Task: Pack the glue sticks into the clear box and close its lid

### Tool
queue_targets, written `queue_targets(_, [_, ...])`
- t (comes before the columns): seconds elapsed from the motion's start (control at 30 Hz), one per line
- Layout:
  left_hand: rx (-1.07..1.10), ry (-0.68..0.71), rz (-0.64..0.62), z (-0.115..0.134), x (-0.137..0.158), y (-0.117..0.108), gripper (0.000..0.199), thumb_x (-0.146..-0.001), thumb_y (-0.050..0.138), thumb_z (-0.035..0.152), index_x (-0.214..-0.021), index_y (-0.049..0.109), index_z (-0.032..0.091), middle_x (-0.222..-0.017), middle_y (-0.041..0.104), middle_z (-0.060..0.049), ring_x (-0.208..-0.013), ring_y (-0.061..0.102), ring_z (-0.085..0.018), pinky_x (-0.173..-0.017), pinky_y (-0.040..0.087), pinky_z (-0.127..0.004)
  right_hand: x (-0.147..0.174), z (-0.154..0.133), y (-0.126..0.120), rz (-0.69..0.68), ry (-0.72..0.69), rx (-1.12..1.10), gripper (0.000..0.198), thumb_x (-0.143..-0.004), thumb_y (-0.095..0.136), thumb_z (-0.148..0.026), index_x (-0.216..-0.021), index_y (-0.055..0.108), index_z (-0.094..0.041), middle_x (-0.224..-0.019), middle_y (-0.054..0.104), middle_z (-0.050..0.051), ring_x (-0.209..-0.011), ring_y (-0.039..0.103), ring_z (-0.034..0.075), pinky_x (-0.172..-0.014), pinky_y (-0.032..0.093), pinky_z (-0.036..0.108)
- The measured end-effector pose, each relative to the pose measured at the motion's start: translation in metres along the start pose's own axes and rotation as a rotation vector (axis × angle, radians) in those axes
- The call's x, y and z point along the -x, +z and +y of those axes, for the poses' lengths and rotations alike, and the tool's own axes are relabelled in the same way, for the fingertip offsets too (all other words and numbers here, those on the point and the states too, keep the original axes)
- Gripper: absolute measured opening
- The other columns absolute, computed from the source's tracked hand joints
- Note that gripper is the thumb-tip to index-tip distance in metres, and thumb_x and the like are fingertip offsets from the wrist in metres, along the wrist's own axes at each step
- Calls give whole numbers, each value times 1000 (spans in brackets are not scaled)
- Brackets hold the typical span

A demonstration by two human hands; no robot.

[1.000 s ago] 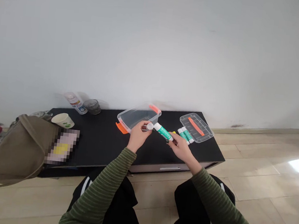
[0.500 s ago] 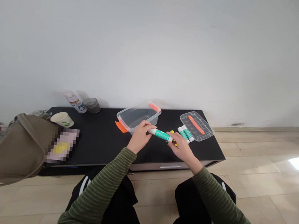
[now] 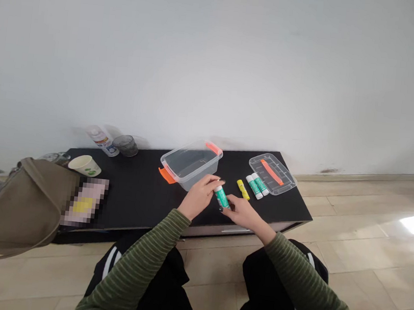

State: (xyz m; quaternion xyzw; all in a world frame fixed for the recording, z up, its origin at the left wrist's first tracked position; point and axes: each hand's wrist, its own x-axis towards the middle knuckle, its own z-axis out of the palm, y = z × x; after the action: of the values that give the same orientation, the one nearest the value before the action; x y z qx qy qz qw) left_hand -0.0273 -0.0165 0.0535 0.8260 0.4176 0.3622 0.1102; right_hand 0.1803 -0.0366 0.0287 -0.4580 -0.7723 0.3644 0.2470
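Observation:
Between my two hands is a green and white glue stick (image 3: 222,197), tilted, above the front part of the black cabinet top. My left hand (image 3: 200,194) pinches its white upper end. My right hand (image 3: 242,211) grips its lower end with the fingertips. Just behind my left hand stands a clear plastic box (image 3: 205,170) with orange latches, its top uncovered. Right of the hands lie a small yellow glue stick (image 3: 243,189) and two more green glue sticks (image 3: 254,186) side by side. The clear lid (image 3: 288,183) with an orange handle lies beyond them.
On the left of the black cabinet (image 3: 139,197) stand a paper cup (image 3: 84,165), a dark glass (image 3: 125,145) and a spray can (image 3: 102,141). A brown bag (image 3: 20,204) overlaps the left end, beside a blurred pink item (image 3: 86,204). A wall rises behind.
The held glue stick has turned from nearly level to steeper, its right end swinging down and toward me. My right hand moved left and lower, uncovering the yellow glue stick.

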Motion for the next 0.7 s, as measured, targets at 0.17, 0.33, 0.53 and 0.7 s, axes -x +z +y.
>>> queue_targets(0.17, [-297, -427, 324, -45, -17, -45, 64, -80, 55, 10, -143, 48, 16, -155, 39, -16, -146, 33, -31, -120, 30, -49, -10, 1, 2, 45, 78, -421, 20, -85, 61, -39, -90, 58, -20, -81, 69, 1, -69, 64, 15, -68, 48, 27])
queue_targets(0.33, [-155, -1030, 273, -104, -16, -72, 63, -80, 59, 26, -137, 44, 2, -138, 51, -29, -129, 52, -35, -102, 46, -45, -15, 5, -10, 160, 124, -498, 27, -83, 59, -46, -86, 56, -20, -79, 70, 2, -62, 61, 14, -66, 50, 29])
queue_targets(0.53, [-40, -1083, 78, -91, 2, -73, 53, -80, 60, 33, -126, 47, 8, -110, 66, -20, -95, 68, -29, -78, 53, -37, -7, 0, -19, 273, 51, -446, 32, -85, 59, -51, -90, 59, -20, -79, 68, 3, -67, 61, 16, -66, 51, 30])
queue_targets(0.7, [-82, -967, -57, -53, 32, -73, 54, -81, 57, 33, -127, 47, 6, -117, 64, -22, -107, 65, -30, -92, 49, -37, -8, -15, -15, 398, 8, -194, 35, -88, 56, -48, -105, 63, -18, -81, 67, 3, -68, 58, 16, -63, 45, 28])
